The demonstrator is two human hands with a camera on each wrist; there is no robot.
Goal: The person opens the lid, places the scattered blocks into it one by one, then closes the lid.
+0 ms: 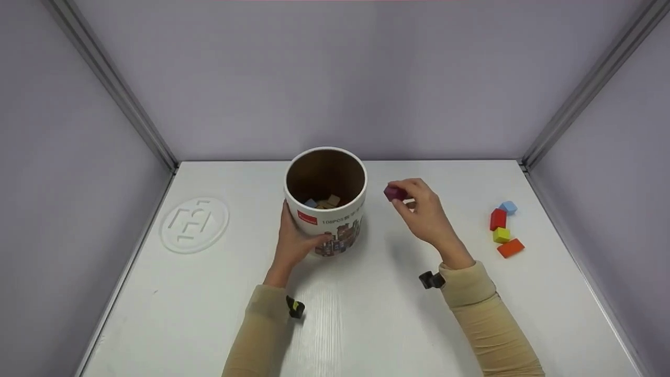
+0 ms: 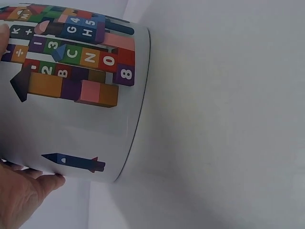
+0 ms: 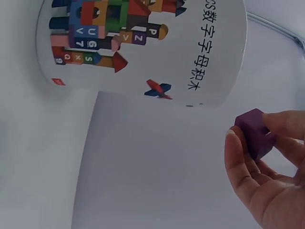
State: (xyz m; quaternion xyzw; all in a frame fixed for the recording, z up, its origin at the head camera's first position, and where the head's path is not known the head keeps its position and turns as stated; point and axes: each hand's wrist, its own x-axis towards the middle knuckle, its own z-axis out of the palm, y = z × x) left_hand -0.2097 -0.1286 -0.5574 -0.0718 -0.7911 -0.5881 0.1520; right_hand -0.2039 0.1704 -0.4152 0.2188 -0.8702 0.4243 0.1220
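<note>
A tall white bucket (image 1: 309,215) printed with toy-block pictures stands at the middle of the table, its top uncovered. Several wooden blocks (image 1: 333,200) lie at its bottom, partly hidden by the near wall. My left hand (image 1: 294,242) grips the bucket's near left side, thumb across the front and fingers round the left. Just right of the rim, my right hand (image 1: 425,212) pinches a purple block (image 3: 256,133) between thumb and fingers, above the table. The right wrist view shows the block apart from the printed bucket wall (image 3: 181,57).
On the right of the table (image 1: 340,335) lie a light blue block (image 1: 508,208), a red block (image 1: 498,219), a yellow block (image 1: 501,235) and an orange block (image 1: 510,248). A clear round plate (image 1: 172,243) with raised marks lies on the left. Pale walls enclose the back and sides.
</note>
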